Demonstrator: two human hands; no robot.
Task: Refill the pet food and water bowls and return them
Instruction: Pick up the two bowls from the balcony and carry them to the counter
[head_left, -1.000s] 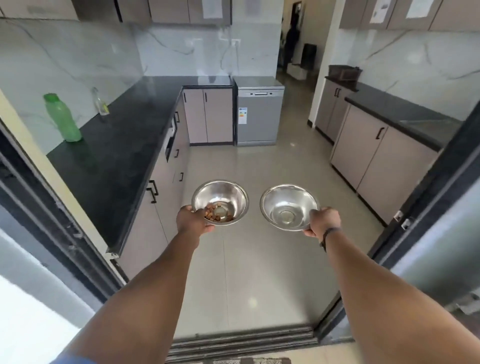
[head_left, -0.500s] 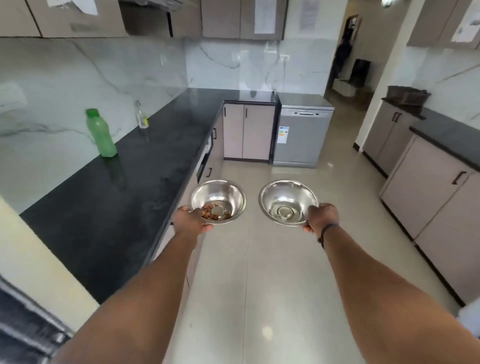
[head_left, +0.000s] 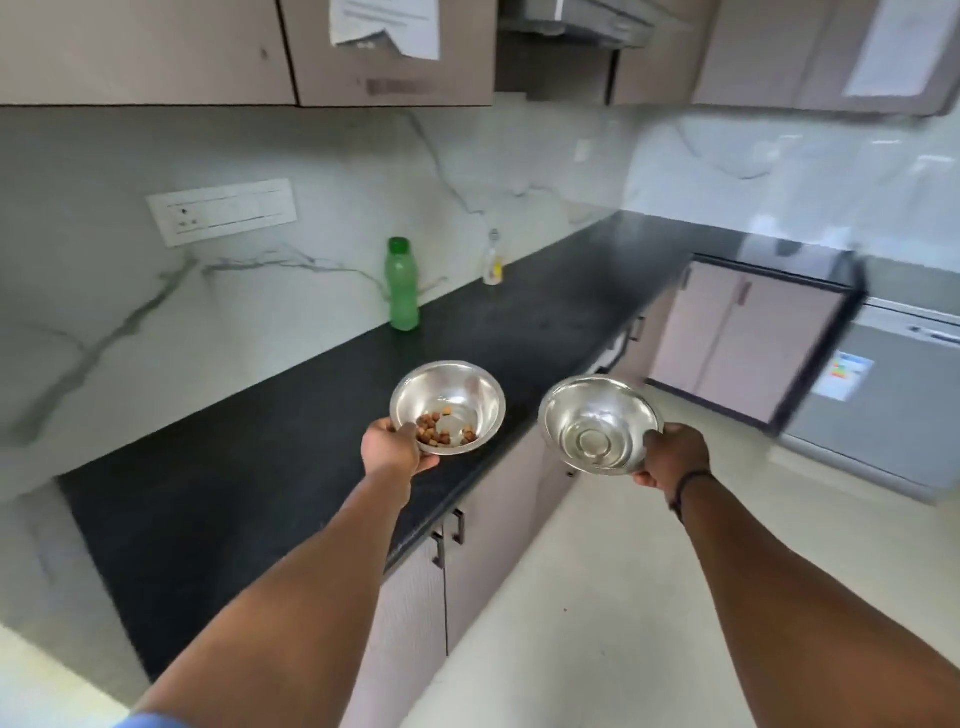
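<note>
Bright daylight; motion blur, edges bowed.

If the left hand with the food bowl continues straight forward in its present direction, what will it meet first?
Probably the green bottle by the wall. The left hand holds the food bowl above the black counter, and nothing else shows between them, though depth is uncertain.

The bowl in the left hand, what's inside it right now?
The bowl gripped by the left hand holds a few brown kibble pieces on its bare steel bottom. The thumb covers a bit of the near rim.
</note>
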